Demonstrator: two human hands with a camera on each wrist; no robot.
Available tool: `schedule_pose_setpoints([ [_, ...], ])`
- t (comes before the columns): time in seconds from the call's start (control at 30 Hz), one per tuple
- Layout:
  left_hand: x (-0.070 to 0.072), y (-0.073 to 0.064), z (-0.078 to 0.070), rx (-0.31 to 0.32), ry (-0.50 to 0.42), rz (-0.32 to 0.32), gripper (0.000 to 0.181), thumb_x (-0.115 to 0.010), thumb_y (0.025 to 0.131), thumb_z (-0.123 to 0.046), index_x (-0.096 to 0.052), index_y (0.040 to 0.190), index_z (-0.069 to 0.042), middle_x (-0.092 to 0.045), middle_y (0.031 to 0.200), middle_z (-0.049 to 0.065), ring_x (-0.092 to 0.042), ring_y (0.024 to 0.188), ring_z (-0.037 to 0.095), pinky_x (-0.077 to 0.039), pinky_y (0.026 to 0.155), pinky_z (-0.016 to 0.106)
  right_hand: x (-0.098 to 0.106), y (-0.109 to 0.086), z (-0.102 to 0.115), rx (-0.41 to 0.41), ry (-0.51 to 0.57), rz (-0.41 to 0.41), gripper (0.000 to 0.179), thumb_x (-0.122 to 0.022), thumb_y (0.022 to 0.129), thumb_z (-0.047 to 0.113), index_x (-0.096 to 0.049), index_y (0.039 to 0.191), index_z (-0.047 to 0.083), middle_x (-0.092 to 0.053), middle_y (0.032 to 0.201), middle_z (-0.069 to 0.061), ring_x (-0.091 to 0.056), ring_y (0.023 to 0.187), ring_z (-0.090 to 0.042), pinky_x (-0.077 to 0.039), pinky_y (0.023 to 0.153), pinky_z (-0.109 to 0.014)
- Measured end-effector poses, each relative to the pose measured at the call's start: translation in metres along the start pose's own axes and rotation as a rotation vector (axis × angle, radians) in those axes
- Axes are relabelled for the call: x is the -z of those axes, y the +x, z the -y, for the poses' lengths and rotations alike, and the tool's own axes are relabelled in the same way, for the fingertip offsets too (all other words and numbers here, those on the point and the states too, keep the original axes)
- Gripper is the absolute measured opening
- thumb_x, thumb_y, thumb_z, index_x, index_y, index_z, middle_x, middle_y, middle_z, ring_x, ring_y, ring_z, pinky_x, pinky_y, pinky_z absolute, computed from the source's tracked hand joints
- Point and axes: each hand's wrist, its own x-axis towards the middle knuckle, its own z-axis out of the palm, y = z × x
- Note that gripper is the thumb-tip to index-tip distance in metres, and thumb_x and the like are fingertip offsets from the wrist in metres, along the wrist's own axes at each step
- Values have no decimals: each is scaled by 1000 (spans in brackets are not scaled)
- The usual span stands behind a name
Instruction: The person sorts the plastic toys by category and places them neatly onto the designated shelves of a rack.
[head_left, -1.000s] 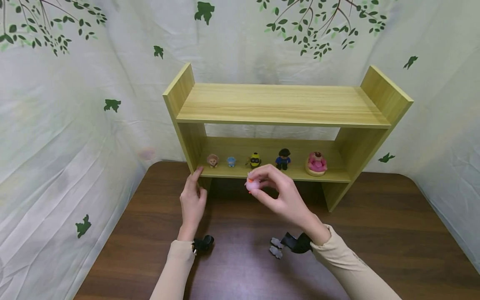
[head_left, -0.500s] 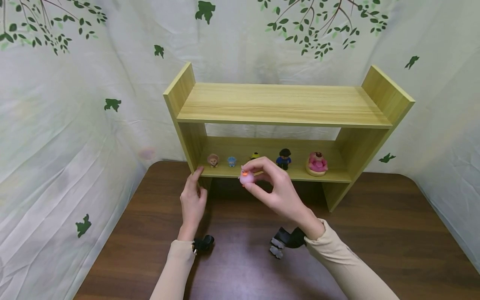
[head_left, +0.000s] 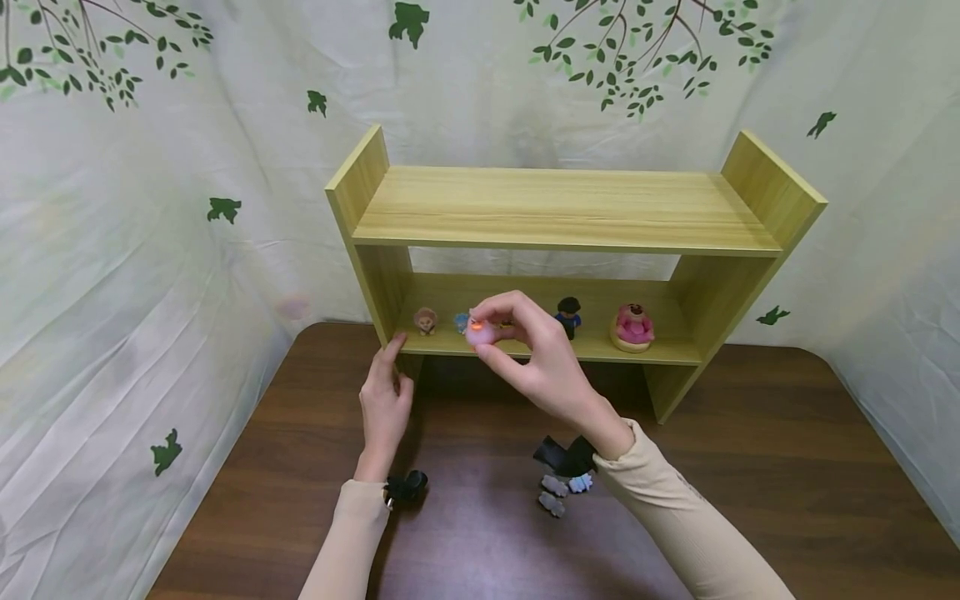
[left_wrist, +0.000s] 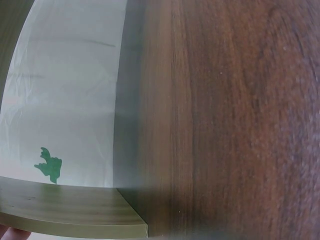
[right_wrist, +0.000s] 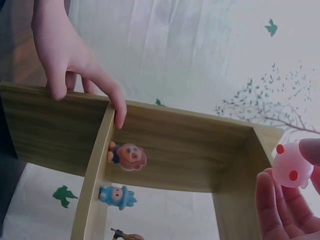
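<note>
My right hand [head_left: 536,358] pinches a pink toy duck [head_left: 477,331] with an orange bill between thumb and fingers, in front of the middle board of a wooden shelf [head_left: 570,208]. The duck overlaps a small blue figure [head_left: 461,322] in the head view; the right wrist view shows its underside with red-orange feet. My left hand [head_left: 386,408] grips the front edge of the shelf's left side panel, index finger reaching inside at the middle board. To its right stands a lion-like figure [head_left: 425,321].
Further right on the middle board are a dark-haired figure in blue [head_left: 568,317] and a pink figure in a round base [head_left: 633,328]. Small grey cloud-shaped pieces [head_left: 552,504] and a bluish one [head_left: 581,482] lie on the brown table [head_left: 465,542]. A leaf-printed cloth [head_left: 262,208] hangs behind.
My right hand has carried the duck left and up, from below the board's front edge to before the blue figure. It now hides most of the yellow figure. My left hand stays put.
</note>
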Motion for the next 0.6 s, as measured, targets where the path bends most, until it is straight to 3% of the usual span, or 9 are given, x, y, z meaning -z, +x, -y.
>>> schedule_pose_setpoints([
  [0.6,0,1,0,5,-3,-4,74,-52,74,20,-51,136,-20,-57,127,11,-49,80,29,-40,62,44,-4,26,-2,76,-12,-49,31,-67,82,-7,-56,111,-4,-59,108,-12,-59,95,-20,-52,79,-33],
])
